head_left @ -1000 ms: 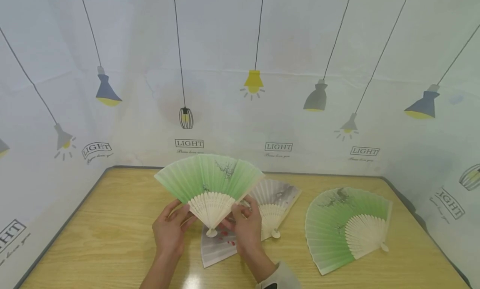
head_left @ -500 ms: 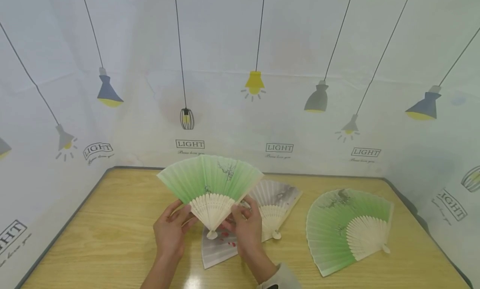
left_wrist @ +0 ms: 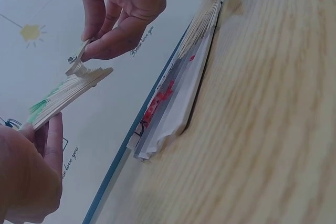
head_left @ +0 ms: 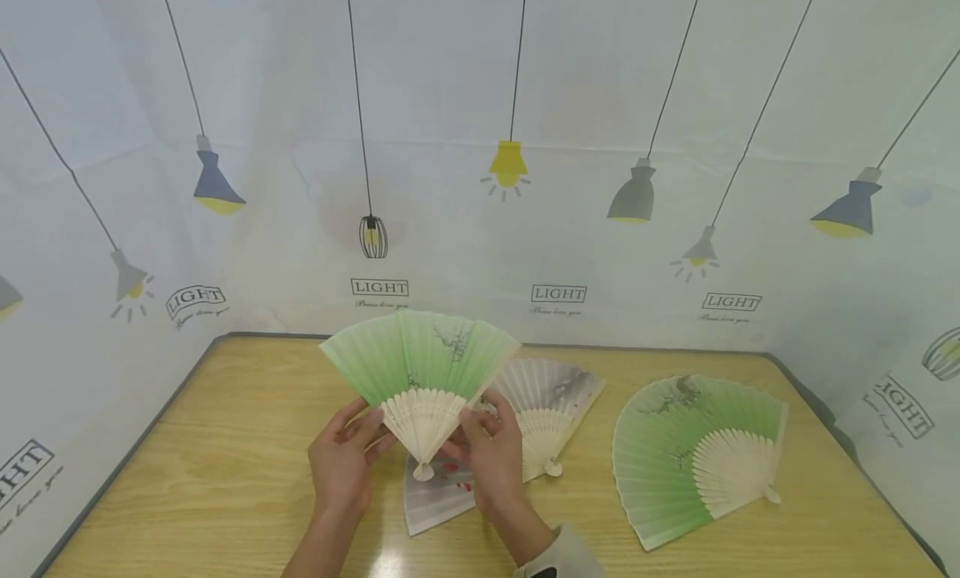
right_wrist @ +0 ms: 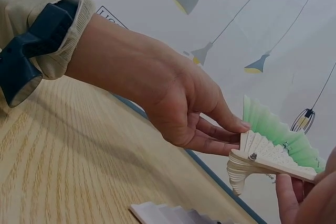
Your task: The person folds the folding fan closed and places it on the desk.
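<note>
pinching opposite sides of the green-to-white pleated folding fan with pale slatted ribs (head_left: 426,357) in left grip (head_left: 341,463) and right grip (head_left: 497,459). holding it above the wood-grain tabletop (head_left: 217,453), partly hiding the grey pleated fan with red blossoms (head_left: 551,382). slightly narrower spread than a second ago; suggests gradual folding.
</note>
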`<state>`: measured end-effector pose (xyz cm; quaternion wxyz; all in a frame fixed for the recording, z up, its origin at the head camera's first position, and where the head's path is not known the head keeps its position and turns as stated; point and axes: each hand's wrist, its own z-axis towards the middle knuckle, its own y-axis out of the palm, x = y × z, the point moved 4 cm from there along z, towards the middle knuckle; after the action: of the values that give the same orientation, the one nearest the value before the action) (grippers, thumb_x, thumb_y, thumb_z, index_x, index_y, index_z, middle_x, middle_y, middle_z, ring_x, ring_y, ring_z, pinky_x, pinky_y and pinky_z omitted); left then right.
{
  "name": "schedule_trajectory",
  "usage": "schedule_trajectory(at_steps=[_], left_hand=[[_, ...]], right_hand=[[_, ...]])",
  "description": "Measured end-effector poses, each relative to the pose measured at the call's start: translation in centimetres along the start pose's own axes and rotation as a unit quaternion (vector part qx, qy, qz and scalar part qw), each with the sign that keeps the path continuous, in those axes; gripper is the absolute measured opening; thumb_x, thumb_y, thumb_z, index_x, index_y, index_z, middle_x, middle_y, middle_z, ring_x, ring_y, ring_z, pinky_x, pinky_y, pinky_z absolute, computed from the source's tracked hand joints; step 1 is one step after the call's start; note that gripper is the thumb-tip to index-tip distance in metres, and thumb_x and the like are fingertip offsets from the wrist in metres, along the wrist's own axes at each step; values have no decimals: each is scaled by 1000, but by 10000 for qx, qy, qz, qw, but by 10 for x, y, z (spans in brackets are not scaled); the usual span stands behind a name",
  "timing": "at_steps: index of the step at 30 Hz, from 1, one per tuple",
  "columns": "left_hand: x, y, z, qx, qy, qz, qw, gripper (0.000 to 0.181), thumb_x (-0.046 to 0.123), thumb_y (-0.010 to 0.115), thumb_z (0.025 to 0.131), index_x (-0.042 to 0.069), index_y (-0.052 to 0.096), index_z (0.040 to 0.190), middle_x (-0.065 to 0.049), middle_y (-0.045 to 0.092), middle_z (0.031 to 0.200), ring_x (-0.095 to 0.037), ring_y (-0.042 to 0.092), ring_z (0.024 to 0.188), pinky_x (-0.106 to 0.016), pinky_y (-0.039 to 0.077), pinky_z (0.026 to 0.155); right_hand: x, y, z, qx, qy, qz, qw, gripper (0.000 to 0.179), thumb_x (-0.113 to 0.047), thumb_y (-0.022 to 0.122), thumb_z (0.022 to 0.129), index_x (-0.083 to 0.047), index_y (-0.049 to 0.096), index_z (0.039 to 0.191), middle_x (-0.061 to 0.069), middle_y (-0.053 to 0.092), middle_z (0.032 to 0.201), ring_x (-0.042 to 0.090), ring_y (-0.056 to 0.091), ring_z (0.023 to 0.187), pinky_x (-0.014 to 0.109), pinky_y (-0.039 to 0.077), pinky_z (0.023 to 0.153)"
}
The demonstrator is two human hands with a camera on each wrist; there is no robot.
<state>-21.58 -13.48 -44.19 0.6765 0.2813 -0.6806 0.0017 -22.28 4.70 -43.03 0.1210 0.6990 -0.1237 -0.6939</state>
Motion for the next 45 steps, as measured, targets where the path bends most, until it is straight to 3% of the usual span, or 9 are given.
schedule_trajectory(at_steps=[20, 33, 45], left_hand=[[1, 1, -3, -84, -23, 319, 9995, 36, 1, 63, 91, -4, 55, 126, -10, 68, 96, -21, 68, 81, -35, 58, 78], [0, 1, -1, -147, 32, 441, 9989, 33, 2, 63, 91, -3, 57, 123, -9, 69, 95, -21, 69, 81, -35, 58, 76], [0, 3, -3, -252, 62, 474, 9985, 31, 2, 63, 92, -4, 59, 122, -8, 69, 92, -20, 68, 79, -36, 59, 75]], right_hand=[[2, 0, -2, -68, 97, -222, 9997, 42, -10, 54, 98, -10, 44, 139, 14, 59, 98, 18, 60, 79, 38, 58, 77], [3, 3, 0, -44, 81, -507, 9987, 36, -12, 56, 98, -17, 52, 133, 13, 60, 99, 20, 64, 79, 39, 59, 72], [3, 5, -1, -86, 179, -457, 9988, 39, -10, 56, 97, -12, 50, 135, 12, 59, 94, 19, 64, 78, 37, 59, 74]])
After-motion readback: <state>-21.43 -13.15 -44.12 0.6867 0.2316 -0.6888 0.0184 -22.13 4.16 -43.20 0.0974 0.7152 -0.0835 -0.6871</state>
